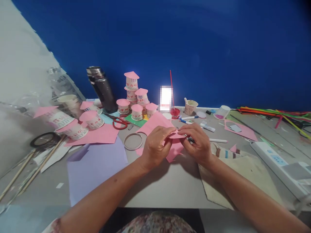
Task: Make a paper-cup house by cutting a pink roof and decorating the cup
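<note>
A small piece of pink paper is pinched between my two hands above the table. My left hand grips its left side with thumb and fingers. On the other side, my right hand has its fingertips closed on the paper's edge; a dark pen-like thing shows by those fingers, and I cannot tell if it is held. Under the hands lie larger pink paper sheets, one with cut edges. Left of them is a roll of tape. Red-handled scissors rest farther back.
Paper-cup houses with pink roofs stand at the back and left, beside a dark thermos. Purple paper lies front left. A cloth, a power strip and several markers are to the right.
</note>
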The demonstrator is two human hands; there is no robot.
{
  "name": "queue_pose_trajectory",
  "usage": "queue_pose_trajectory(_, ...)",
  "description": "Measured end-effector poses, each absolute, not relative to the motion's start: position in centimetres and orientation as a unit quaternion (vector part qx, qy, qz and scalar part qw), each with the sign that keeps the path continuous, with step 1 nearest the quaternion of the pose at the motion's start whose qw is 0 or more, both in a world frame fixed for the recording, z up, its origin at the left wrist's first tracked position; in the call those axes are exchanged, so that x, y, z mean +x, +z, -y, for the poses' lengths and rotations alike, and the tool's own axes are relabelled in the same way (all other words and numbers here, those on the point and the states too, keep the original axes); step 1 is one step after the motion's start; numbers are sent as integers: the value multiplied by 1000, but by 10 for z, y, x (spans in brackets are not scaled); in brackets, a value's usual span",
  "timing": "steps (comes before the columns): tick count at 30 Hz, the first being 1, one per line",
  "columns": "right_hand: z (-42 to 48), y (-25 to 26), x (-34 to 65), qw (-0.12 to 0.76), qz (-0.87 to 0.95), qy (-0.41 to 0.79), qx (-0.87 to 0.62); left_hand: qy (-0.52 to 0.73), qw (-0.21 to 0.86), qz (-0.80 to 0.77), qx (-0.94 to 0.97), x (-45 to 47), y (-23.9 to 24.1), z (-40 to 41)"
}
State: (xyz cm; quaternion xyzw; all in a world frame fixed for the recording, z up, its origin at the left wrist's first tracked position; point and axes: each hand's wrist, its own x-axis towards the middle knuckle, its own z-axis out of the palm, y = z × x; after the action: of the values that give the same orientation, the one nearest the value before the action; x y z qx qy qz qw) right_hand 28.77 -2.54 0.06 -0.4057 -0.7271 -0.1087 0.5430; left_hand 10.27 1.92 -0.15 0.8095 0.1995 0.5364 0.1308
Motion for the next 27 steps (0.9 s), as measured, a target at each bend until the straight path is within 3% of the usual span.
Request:
queue_pose_trajectory(4,28,2,295,575,696,-46,-427,536,234,-148,798,103,1,-7)
queue_pose_trajectory(10,28,-3,301,621,606,277,-413,407,698,-198,555,96,7,-6)
queue_pose_trajectory(13,28,-8,301,596,562,425,-385,299,822,-175,453,98,5,-10)
queue_pose_trajectory(19,32,-9,296,549,507,525,-408,269,854,-170,413,106,0,-3)
queue_pose_trajectory(23,30,-2,296,540,518,483,-455,291,815,-235,443,107,3,0)
queue_pose_trajectory(27,22,11,320,521,513,361,-579,337,750,-306,479,105,8,-2)
